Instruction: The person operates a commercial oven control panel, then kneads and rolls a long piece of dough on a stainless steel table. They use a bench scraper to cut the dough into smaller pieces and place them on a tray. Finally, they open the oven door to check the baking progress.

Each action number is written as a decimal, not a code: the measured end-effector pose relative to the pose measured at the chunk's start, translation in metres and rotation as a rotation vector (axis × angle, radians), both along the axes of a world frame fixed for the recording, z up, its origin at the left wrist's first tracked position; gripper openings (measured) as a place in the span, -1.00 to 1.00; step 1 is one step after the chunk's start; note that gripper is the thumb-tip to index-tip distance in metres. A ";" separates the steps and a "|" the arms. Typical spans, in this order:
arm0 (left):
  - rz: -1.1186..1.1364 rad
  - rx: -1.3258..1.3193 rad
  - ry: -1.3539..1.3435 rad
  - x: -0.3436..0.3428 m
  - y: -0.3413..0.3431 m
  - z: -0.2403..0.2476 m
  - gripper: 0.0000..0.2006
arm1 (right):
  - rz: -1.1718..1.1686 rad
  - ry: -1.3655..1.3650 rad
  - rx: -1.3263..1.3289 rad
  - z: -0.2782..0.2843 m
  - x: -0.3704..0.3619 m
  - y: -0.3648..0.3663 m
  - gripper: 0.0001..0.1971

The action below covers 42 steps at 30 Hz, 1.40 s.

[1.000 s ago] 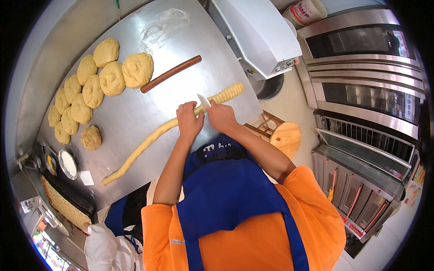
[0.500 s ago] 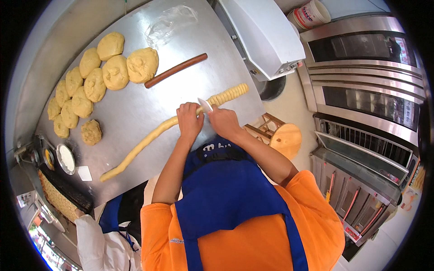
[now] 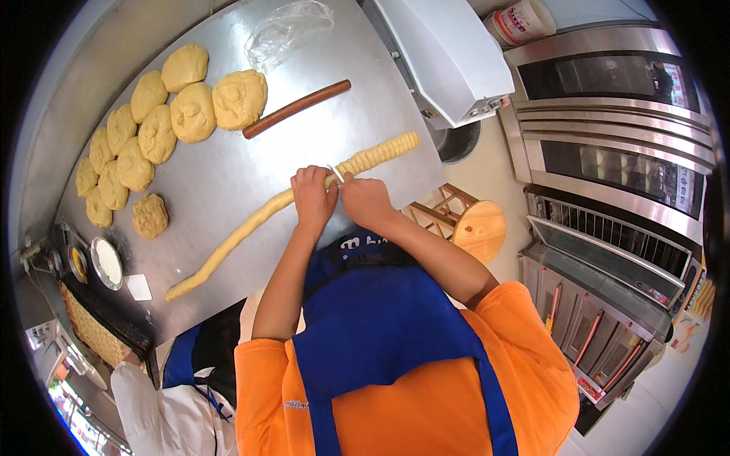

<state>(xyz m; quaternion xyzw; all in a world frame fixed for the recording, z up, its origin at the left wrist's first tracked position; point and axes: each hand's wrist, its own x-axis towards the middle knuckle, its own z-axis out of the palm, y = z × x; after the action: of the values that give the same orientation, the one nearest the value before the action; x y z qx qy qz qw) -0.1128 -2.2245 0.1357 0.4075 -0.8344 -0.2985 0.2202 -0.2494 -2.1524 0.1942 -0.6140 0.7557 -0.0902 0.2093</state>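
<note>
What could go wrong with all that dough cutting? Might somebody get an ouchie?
Maybe! The left hand is right beside the blade in the right hand, so it might get nicked. The cut slices lie close together and could stick. The round brown rod might roll if bumped.

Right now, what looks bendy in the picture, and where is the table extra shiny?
In the head view, the metal table's edges bend toward the dark rim; in the head view, white glare shines between the brown rod and dough rope.
</note>
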 end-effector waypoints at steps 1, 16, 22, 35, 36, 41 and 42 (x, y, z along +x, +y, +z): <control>-0.001 0.005 -0.017 0.000 -0.001 0.001 -0.75 | 0.017 0.018 0.017 -0.007 0.004 -0.003 -0.82; 0.003 0.058 -0.034 0.015 -0.004 -0.002 -0.76 | -0.010 0.024 0.032 -0.023 0.017 -0.020 -0.81; 0.007 0.038 0.016 0.028 -0.004 0.003 -0.76 | -0.042 -0.091 -0.052 0.009 0.010 -0.011 -0.80; 0.052 -0.158 -0.268 0.065 -0.003 0.017 -0.33 | -0.270 -0.253 -0.151 -0.001 -0.032 0.020 -0.67; 0.045 -0.152 -0.303 0.071 0.002 0.007 -0.35 | -0.331 -0.310 -0.185 0.004 -0.042 0.029 -0.64; 0.003 -0.156 -0.324 0.080 -0.008 -0.003 -0.42 | -0.485 -0.426 -0.252 0.011 -0.070 0.051 -0.56; -0.006 -0.149 -0.323 0.083 -0.011 -0.001 -0.42 | -0.475 -0.445 -0.239 0.011 -0.074 0.053 -0.56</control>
<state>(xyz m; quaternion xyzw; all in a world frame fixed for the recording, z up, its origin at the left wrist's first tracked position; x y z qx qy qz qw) -0.0300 -2.2355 0.1347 0.4302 -0.8800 -0.1672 0.1121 -0.3239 -2.0992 0.2051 -0.4063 0.7974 -0.3561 0.2688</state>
